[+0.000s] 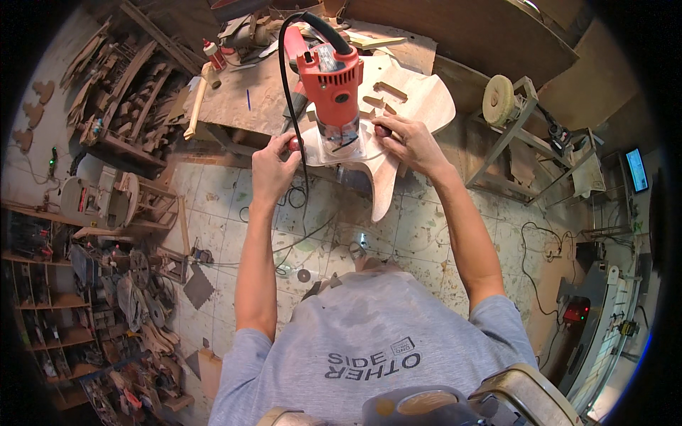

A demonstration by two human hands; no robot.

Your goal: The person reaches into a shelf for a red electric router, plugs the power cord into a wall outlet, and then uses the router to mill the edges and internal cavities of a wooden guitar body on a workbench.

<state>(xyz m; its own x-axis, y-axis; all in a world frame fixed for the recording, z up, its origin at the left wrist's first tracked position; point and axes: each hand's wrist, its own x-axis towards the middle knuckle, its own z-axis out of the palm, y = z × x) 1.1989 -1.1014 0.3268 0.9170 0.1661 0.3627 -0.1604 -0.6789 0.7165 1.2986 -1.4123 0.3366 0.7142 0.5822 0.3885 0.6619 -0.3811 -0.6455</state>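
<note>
A red trim router [335, 96] stands upright on a pale wooden electric guitar body [426, 103] at the edge of the workbench. Its clear base [339, 150] has a dark red knob at each side. The fingers of my left hand [270, 170] close round the left knob [293, 144]. On the other side, my right hand [418, 148] grips the right knob [382, 131] with thumb and fingers. Slots are cut in the body beyond the router, and one horn points toward me. The bit and the cut under the base are hidden.
A black power cord [285, 64] loops from the router's top down past my left hand to the floor. On the workbench [249, 106] are a red glue bottle [213, 55] and a wood strip [197, 103]. A buffing wheel [498, 101] on a metal stand is at right.
</note>
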